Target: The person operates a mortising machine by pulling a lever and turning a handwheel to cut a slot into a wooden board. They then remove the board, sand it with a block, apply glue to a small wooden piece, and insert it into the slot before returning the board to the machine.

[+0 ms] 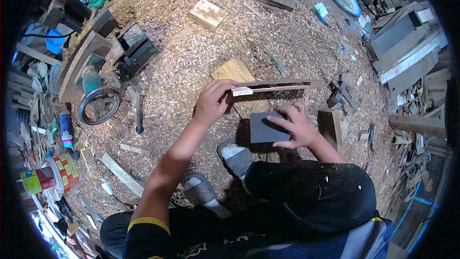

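Note:
My left hand [213, 101] is closed on the near end of a long, narrow wooden piece [287, 86], which has a dark slot along its length. At my fingertips, a small pale wooden block [242, 91] sits against that end. Lower and to the right, my right hand [296, 127] grips a flat dark grey rectangular piece [263, 128], with the fingers over its face and the thumb by its lower edge. Beneath both hands, light wooden boards [233, 70] lie on the shavings, partly covered by the slotted piece and the grey one.
Wood shavings [191, 57] cover the floor. On the left stand a handwheel [99, 105] and a lever with a round knob [139, 128]. A wooden block [208, 15] lies ahead, a metal tool [341, 95] to the right. My sandalled feet [236, 159] are close below the hands.

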A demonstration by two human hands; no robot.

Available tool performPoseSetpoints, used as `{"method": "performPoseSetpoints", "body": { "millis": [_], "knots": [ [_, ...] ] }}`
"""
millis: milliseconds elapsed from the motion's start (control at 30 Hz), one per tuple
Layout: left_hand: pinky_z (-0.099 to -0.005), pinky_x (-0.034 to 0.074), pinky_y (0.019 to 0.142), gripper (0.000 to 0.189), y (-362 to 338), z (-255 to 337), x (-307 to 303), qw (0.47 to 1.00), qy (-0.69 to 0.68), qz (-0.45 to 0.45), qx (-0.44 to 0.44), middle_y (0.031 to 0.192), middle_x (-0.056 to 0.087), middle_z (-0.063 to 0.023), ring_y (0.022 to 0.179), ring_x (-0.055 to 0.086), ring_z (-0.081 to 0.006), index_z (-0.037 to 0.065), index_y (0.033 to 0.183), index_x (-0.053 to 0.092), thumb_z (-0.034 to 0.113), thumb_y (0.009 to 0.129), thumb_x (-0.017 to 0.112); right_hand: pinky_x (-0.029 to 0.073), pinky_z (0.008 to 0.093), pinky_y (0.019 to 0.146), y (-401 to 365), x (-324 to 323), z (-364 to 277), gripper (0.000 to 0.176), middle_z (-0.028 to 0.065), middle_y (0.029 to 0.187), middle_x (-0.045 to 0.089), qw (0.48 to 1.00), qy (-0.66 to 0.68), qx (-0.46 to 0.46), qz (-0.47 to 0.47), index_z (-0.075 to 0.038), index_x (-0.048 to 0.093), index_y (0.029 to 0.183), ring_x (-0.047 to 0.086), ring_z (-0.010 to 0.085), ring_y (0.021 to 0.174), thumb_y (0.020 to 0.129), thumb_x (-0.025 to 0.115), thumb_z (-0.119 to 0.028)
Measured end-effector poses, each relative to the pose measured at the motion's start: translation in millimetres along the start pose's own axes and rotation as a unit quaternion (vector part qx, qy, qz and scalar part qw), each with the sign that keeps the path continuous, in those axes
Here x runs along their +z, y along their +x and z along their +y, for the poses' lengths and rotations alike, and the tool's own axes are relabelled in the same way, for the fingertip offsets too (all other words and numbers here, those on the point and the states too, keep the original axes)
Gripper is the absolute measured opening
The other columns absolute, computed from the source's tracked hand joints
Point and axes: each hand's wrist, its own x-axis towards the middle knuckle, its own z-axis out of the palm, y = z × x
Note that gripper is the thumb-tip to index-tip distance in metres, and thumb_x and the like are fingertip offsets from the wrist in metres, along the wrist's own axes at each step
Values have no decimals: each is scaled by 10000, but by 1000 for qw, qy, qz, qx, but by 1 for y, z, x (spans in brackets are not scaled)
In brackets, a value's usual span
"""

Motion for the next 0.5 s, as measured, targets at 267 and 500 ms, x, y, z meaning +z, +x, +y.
{"method": "performPoseSetpoints", "body": {
  "millis": [267,500],
  "knots": [
    [-447,567,989,229,1,10,0,999,34,-19,-7,1177,766,-129,1125,721,-355,25,1090,707,-23,872,759,401,477,1119,90,6,-17,682,144,1363,638,979,-15,79,188,-108,603,1512,613,322,1269,896,848,-264],
    [-452,565,1057,485,-2,15,-15,998,2,-58,-9,1324,699,-152,1232,686,-367,55,1341,652,19,876,783,450,468,1032,126,9,-9,423,128,1145,721,993,38,35,103,-63,701,1218,679,343,1111,819,840,-79]
  ]
}}
